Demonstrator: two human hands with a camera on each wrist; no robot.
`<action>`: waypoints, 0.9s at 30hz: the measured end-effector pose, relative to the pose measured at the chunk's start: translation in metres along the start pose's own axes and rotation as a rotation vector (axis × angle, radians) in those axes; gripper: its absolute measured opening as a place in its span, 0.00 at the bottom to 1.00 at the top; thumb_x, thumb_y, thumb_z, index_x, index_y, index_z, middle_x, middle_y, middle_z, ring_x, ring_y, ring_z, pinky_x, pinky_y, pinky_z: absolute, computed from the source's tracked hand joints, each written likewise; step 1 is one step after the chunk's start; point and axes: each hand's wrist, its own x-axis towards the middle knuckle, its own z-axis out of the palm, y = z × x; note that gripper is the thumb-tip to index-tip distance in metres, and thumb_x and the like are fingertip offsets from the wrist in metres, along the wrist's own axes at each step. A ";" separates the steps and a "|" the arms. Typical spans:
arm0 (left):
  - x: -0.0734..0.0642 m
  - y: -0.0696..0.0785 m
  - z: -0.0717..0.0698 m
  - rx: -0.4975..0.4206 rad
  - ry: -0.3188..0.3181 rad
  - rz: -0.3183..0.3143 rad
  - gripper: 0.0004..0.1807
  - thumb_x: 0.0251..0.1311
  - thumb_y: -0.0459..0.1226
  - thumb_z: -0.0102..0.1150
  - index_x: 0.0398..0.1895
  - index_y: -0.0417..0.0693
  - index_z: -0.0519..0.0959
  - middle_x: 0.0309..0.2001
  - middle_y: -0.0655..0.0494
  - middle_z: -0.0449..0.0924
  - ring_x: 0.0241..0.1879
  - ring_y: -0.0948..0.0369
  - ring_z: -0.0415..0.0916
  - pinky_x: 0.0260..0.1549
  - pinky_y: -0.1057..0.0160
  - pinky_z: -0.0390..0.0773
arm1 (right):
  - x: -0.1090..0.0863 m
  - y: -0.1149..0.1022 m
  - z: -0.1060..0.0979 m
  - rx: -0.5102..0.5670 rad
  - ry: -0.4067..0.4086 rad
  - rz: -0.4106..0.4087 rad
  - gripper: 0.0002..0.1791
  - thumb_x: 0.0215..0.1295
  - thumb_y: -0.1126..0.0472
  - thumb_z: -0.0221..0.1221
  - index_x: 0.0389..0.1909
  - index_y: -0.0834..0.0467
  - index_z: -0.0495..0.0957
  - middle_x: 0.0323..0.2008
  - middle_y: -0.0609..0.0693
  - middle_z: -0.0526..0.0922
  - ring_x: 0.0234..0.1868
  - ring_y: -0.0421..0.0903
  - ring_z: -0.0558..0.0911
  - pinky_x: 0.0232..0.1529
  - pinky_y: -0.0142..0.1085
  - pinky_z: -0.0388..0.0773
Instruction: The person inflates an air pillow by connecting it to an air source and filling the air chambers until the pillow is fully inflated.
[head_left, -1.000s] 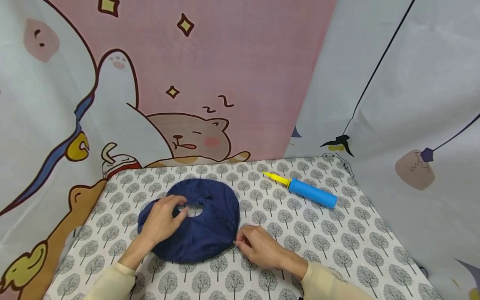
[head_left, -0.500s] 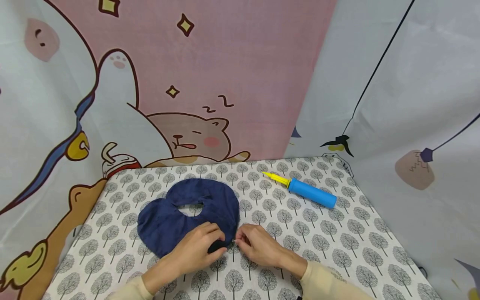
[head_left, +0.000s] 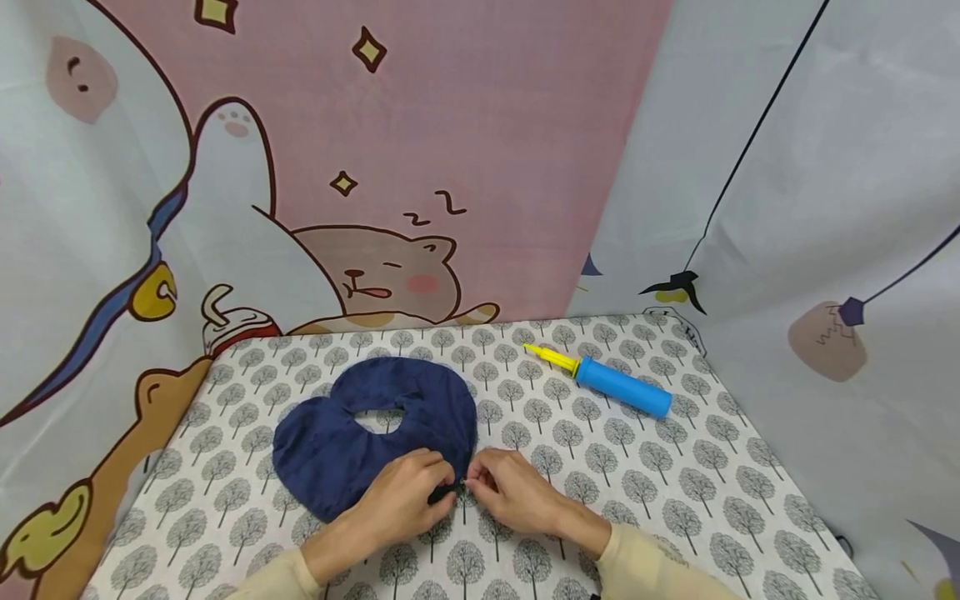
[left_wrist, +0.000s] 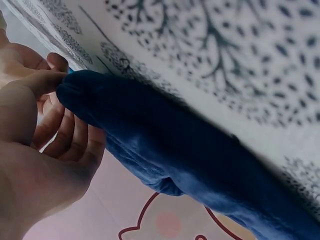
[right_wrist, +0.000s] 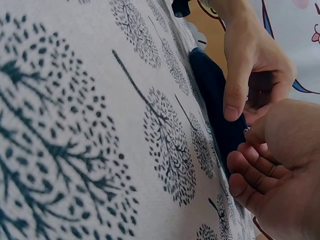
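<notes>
A dark navy, fabric-covered U-shaped neck pillow lies flat, its two ends meeting at the left around a small central hole. At its front right edge my left hand grips the rim between thumb and fingers. Just to the right, my right hand pinches a small metal zipper pull at the pillow's edge; the fingertips mostly cover it. In the left wrist view the pillow's side runs away from the left thumb and fingers, with the other hand behind them.
A blue hand pump with a yellow nozzle lies behind and to the right of the hands. Beneath everything is a white tree-print cloth. Cartoon-printed curtains close off the back and sides.
My left hand has moved from over the pillow's left part and hole to its front right edge and taken hold there. The right hand has stayed at the same corner.
</notes>
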 end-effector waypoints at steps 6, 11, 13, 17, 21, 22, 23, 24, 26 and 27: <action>0.000 -0.001 0.000 -0.014 0.021 0.052 0.11 0.60 0.32 0.82 0.30 0.55 0.87 0.30 0.65 0.84 0.31 0.71 0.77 0.30 0.73 0.77 | -0.001 0.000 0.001 -0.077 0.007 -0.032 0.06 0.83 0.64 0.63 0.40 0.52 0.81 0.32 0.39 0.77 0.31 0.28 0.72 0.34 0.25 0.75; -0.004 -0.004 -0.003 -0.007 0.011 0.092 0.12 0.59 0.32 0.82 0.28 0.57 0.86 0.29 0.67 0.83 0.30 0.73 0.76 0.30 0.75 0.76 | -0.001 0.005 0.001 -0.116 0.042 -0.064 0.05 0.82 0.65 0.63 0.42 0.53 0.82 0.34 0.40 0.79 0.34 0.29 0.72 0.37 0.25 0.76; -0.007 -0.006 -0.004 0.012 0.011 0.108 0.13 0.58 0.32 0.82 0.27 0.58 0.85 0.28 0.68 0.82 0.30 0.73 0.76 0.31 0.76 0.76 | -0.001 0.007 -0.001 -0.119 0.054 -0.058 0.05 0.82 0.65 0.63 0.42 0.54 0.82 0.34 0.41 0.79 0.34 0.30 0.72 0.37 0.26 0.77; -0.014 -0.009 -0.008 0.028 0.000 0.130 0.14 0.57 0.32 0.83 0.27 0.58 0.85 0.29 0.68 0.82 0.30 0.74 0.76 0.31 0.76 0.76 | -0.004 0.011 -0.005 -0.088 0.038 -0.014 0.04 0.82 0.65 0.62 0.42 0.56 0.82 0.34 0.42 0.80 0.34 0.31 0.73 0.36 0.27 0.79; -0.021 -0.012 -0.013 0.025 -0.030 0.132 0.13 0.59 0.31 0.84 0.28 0.58 0.86 0.29 0.68 0.83 0.30 0.74 0.76 0.30 0.76 0.76 | -0.005 0.013 -0.009 -0.070 0.025 0.030 0.05 0.83 0.66 0.62 0.42 0.56 0.82 0.35 0.42 0.80 0.34 0.32 0.74 0.36 0.27 0.81; -0.022 -0.013 -0.013 0.028 -0.036 0.130 0.13 0.59 0.31 0.83 0.28 0.57 0.86 0.29 0.68 0.82 0.30 0.74 0.75 0.30 0.76 0.76 | -0.005 0.013 -0.010 -0.075 0.028 0.035 0.05 0.83 0.66 0.62 0.42 0.55 0.82 0.35 0.43 0.80 0.34 0.32 0.74 0.36 0.28 0.81; -0.023 -0.014 -0.014 0.031 -0.038 0.128 0.14 0.59 0.31 0.83 0.28 0.57 0.86 0.29 0.68 0.82 0.30 0.74 0.76 0.31 0.75 0.76 | -0.005 0.014 -0.011 -0.081 0.032 0.038 0.05 0.83 0.66 0.62 0.42 0.56 0.82 0.35 0.43 0.81 0.34 0.32 0.74 0.36 0.28 0.81; -0.024 -0.016 -0.014 0.036 -0.037 0.126 0.14 0.59 0.31 0.83 0.28 0.57 0.86 0.29 0.68 0.82 0.31 0.73 0.76 0.31 0.75 0.77 | -0.005 0.015 -0.012 -0.081 0.035 0.042 0.04 0.83 0.66 0.62 0.43 0.56 0.82 0.36 0.43 0.81 0.33 0.32 0.74 0.35 0.27 0.81; -0.026 -0.018 -0.015 0.047 -0.030 0.125 0.14 0.59 0.30 0.83 0.28 0.57 0.86 0.29 0.68 0.82 0.31 0.72 0.77 0.31 0.74 0.78 | -0.004 0.017 -0.014 -0.088 0.045 0.042 0.04 0.82 0.66 0.62 0.43 0.57 0.82 0.35 0.44 0.81 0.33 0.32 0.73 0.34 0.27 0.80; -0.026 -0.020 -0.015 0.053 -0.020 0.127 0.14 0.58 0.30 0.83 0.28 0.57 0.86 0.29 0.68 0.82 0.31 0.72 0.77 0.31 0.73 0.79 | -0.003 0.018 -0.014 -0.095 0.055 0.038 0.04 0.82 0.66 0.62 0.43 0.57 0.82 0.35 0.44 0.81 0.33 0.32 0.73 0.34 0.27 0.80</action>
